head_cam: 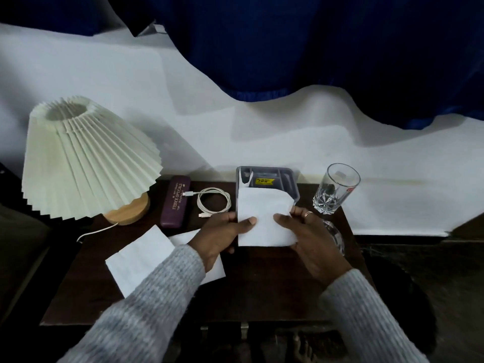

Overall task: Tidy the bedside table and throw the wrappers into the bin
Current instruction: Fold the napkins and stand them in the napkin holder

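A white paper tissue (264, 218) is held up above the dark wooden bedside table (262, 292), in front of a grey compartment tray (293, 189). My left hand (222, 237) pinches its left edge and my right hand (311, 239) grips its right edge, thumbs on the front. Two more white paper sheets (136, 258) lie flat on the table's left part, partly under my left sleeve. The tissue hides the near part of the tray.
A pleated cream lamp (86, 161) on a wooden base stands at the left. A purple glasses case (175, 203) and a coiled white cable (213, 201) lie behind my left hand. A cut drinking glass (335, 189) stands at the right. White bedding and a blue blanket lie behind.
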